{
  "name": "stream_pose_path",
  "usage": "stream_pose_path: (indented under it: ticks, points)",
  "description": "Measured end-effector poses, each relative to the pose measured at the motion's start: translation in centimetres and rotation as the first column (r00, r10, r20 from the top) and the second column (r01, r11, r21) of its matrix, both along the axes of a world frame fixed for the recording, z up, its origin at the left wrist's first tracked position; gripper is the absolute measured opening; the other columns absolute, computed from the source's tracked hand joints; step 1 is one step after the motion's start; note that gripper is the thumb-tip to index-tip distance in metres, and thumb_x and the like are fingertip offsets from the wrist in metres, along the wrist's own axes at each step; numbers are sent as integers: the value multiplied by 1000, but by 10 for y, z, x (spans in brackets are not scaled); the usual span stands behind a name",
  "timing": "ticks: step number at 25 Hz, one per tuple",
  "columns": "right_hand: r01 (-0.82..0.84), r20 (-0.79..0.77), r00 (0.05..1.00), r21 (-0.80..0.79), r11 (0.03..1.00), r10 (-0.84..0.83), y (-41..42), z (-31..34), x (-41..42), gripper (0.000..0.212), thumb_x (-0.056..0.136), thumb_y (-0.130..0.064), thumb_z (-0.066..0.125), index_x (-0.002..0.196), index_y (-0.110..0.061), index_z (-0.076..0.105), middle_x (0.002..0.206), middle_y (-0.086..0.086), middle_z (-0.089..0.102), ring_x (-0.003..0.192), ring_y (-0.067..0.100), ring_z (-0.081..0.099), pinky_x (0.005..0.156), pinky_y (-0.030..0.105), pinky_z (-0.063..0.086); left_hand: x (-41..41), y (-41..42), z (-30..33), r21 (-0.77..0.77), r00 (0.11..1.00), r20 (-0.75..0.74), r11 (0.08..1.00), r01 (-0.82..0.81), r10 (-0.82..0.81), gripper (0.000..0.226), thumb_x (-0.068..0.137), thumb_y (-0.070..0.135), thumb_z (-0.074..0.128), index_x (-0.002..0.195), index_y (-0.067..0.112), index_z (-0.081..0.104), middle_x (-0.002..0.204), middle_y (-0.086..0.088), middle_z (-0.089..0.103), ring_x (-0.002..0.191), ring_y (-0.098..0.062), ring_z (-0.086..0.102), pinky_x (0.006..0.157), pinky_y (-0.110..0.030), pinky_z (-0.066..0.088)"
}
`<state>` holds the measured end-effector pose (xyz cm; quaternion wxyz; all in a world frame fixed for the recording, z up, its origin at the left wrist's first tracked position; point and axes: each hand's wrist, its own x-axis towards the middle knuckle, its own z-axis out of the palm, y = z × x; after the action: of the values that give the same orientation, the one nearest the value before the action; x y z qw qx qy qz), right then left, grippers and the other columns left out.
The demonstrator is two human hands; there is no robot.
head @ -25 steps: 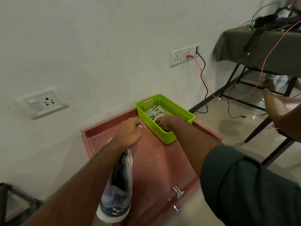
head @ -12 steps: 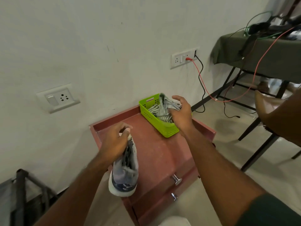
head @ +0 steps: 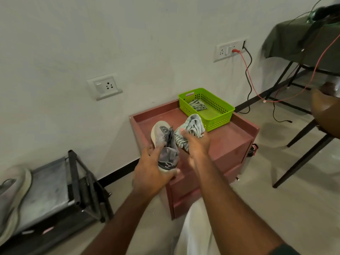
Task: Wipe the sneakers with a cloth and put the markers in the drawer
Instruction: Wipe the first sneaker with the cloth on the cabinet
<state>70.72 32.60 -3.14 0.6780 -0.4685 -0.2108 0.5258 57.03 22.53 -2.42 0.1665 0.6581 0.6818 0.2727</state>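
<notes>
Far to the left of the left hand, a second sneaker (head: 12, 196) lies on a dark metal rack (head: 55, 192), apparently untouched. The left hand (head: 152, 173) grips a grey sneaker (head: 165, 144) by its heel end, toe pointing away, held above the red drawer cabinet (head: 230, 142). Just right of it, the right hand (head: 197, 144) clutches a striped cloth (head: 191, 128), bunched and touching the shoe's laced side. Beyond the right hand, a green basket (head: 220, 116) holds another folded cloth (head: 197, 105). Assessment: wiping is at its start; one shoe in hand, the other outstanding. No markers are visible; the drawers appear closed, so that portion remains undone.
</notes>
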Motion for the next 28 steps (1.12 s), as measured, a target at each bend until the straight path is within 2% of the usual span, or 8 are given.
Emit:
stream_pose_path:
  ticks: [4, 6, 10, 14, 17, 20, 24, 28]
  points:
    - [-3, 44, 999, -40, 999, 5, -5, -3, -3, 44, 75, 4, 78, 118, -4, 68, 98, 14, 77, 86, 30, 76, 77, 50, 62, 18, 11, -3, 71, 992, -125, 997, -19, 28, 66, 73, 49, 83, 127, 39, 47, 145, 3, 46, 115, -26, 63, 89, -43, 57]
    - [-4, 86, 996, -13, 1000, 5, -3, -1, -3, 33, 80, 5, 74, 111, -4, 70, 96, 10, 77, 85, 25, 76, 76, 43, 63, 6, 17, 2, 107, 993, 119, 994, -20, 7, 54, 73, 38, 88, 117, 31, 58, 122, 10, 63, 99, -18, 69, 82, -41, 59]
    - [-38, 379, 925, 171, 985, -30, -2, -4, -3, 24, 84, 7, 67, 98, -12, 70, 87, -10, 72, 79, -1, 70, 75, 27, 56, -49, 15, 9, -5, 736, 671, 994, -111, 85, 48, 70, 14, 93, 108, 20, 63, 99, 8, 73, 95, -22, 75, 77, -43, 64]
    - [-206, 645, 763, 307, 929, -44, -1, -8, -15, 25, 85, 4, 64, 94, -18, 71, 74, -25, 66, 73, -10, 61, 66, 23, 45, -78, 7, -2, -32, 636, 756, 980, -195, 152, 49, 76, 9, 88, 113, 10, 58, 110, -8, 70, 100, -24, 74, 74, -52, 64]
    - [-417, 809, 587, 274, 867, 26, -5, -9, -31, 50, 78, 7, 61, 115, -25, 72, 97, -23, 71, 83, -12, 60, 74, 18, 48, -75, 9, -15, -27, 563, 807, 964, -263, 177, 58, 73, 22, 92, 117, 26, 55, 115, -8, 72, 103, -23, 74, 80, -56, 62]
    - [-550, 912, 406, 294, 782, -57, -10, -6, -53, 58, 78, 7, 64, 131, -17, 66, 131, 0, 66, 122, 7, 60, 104, 33, 48, -53, 0, -15, -21, 502, 836, 926, -378, 223, 73, 71, 20, 93, 129, 26, 48, 111, 2, 73, 98, -9, 74, 88, -37, 62]
    - [-623, 967, 147, 254, 740, -209, -21, 7, -58, 48, 80, -15, 68, 127, -26, 69, 130, -2, 66, 124, 16, 59, 100, 36, 51, -49, -1, -15, 39, 526, 832, 927, -372, 176, 76, 62, 11, 97, 124, 16, 54, 108, 4, 75, 94, -3, 74, 79, -18, 58]
    - [-737, 950, 313, 254, 626, -17, -48, 11, -57, 59, 64, 9, 68, 113, -22, 76, 120, -2, 72, 116, 10, 63, 100, 29, 50, -64, 3, -19, 84, 584, 805, 954, -286, 104, 80, 58, 1, 97, 125, 13, 56, 111, -1, 75, 95, -5, 74, 76, -18, 58]
